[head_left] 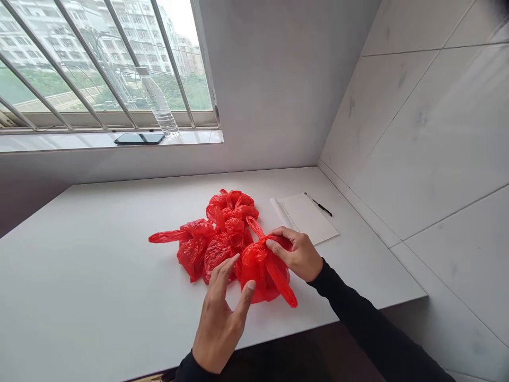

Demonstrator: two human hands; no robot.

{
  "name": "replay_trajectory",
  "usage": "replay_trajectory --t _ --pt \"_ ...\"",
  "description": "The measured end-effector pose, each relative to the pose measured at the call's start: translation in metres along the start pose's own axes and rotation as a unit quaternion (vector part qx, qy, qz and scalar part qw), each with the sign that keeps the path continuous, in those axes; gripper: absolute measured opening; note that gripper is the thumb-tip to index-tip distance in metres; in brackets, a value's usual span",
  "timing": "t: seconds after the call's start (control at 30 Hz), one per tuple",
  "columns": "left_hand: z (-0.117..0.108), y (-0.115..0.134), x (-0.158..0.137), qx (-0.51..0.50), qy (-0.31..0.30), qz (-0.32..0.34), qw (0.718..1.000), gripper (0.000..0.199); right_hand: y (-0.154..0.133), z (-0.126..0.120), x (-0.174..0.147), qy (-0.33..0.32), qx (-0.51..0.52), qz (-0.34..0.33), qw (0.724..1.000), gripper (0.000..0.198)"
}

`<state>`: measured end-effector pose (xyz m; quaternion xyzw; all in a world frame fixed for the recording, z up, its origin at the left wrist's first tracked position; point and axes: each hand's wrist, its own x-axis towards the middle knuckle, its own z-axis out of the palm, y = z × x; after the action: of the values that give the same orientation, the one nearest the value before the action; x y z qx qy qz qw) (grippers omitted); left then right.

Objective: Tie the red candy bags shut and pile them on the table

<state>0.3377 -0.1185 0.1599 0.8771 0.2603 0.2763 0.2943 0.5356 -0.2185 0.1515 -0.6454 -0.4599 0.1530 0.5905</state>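
Note:
Near the table's front edge stands a red plastic bag [258, 278], gathered at its neck, with one handle loop sticking up and another hanging down its front. My right hand [296, 253] pinches the gathered neck between thumb and fingers. Close to the bag's left side is my left hand [222, 310], thumb and fingers spread, nothing held in it. Several more red plastic bags cluster behind and to the left: one bag [194, 254] with a handle stretched out leftward, another bag [218, 255] beside it, and one farther back [230, 204]. Their contents are hidden.
The white table [99, 265] carries an open notebook [308, 217] and a black pen [318, 203] at right. On the windowsill lie a phone [139, 138] and a standing clear water bottle [159, 103]. A tiled wall [417, 159] bounds the right side.

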Motion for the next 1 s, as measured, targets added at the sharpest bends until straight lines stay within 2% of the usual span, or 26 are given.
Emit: replay_trajectory --t 0.07,0.13,0.27,0.43,0.5,0.57,0.63,0.7,0.77,0.83,0.87,0.93,1.0 --pt "0.004 -0.004 0.001 -0.025 -0.015 -0.029 0.999 0.035 -0.007 0.004 -0.009 -0.011 0.05 0.018 0.999 0.018" --pt "0.005 -0.012 0.0 -0.049 -0.013 -0.067 0.997 0.029 -0.006 0.006 -0.016 -0.006 0.057 0.036 0.998 0.019" --pt "-0.002 -0.026 -0.008 -0.124 -0.024 -0.153 0.98 0.038 0.009 0.005 -0.026 0.021 0.069 0.07 0.995 0.02" --pt "-0.005 -0.015 -0.021 -0.282 -0.092 -0.253 0.921 0.053 0.009 0.009 -0.035 0.017 0.158 0.069 0.985 0.021" --pt "-0.002 -0.008 -0.025 -0.286 -0.07 -0.243 0.924 0.053 0.001 0.013 -0.037 0.001 0.191 0.068 0.979 0.021" --pt "0.0 -0.006 -0.027 -0.239 -0.032 -0.188 0.952 0.047 -0.005 0.016 -0.038 -0.011 0.198 0.067 0.978 0.022" --pt "-0.001 -0.011 -0.027 -0.197 -0.005 -0.154 0.968 0.035 -0.004 0.015 -0.037 0.009 0.179 0.069 0.981 0.024" --pt "-0.006 -0.021 -0.027 -0.192 0.022 -0.177 0.965 0.034 0.004 0.011 -0.037 0.064 0.162 0.092 0.98 0.028" --pt "-0.015 -0.032 -0.027 -0.212 0.044 -0.224 0.95 0.04 0.015 0.006 -0.039 0.103 0.155 0.132 0.974 0.032" --pt "-0.021 -0.036 -0.028 -0.227 0.052 -0.242 0.942 0.042 0.023 0.003 -0.043 0.106 0.152 0.162 0.969 0.034" --pt "-0.023 -0.034 -0.028 -0.225 0.054 -0.231 0.945 0.041 0.024 0.003 -0.046 0.106 0.138 0.161 0.972 0.033" --pt "-0.022 -0.024 -0.029 -0.19 0.064 -0.177 0.964 0.044 0.019 0.006 -0.05 0.118 0.065 0.113 0.984 0.038" --pt "-0.018 -0.01 -0.027 -0.119 0.067 -0.102 0.985 0.052 0.007 0.011 -0.05 0.112 -0.052 0.03 0.992 0.052"
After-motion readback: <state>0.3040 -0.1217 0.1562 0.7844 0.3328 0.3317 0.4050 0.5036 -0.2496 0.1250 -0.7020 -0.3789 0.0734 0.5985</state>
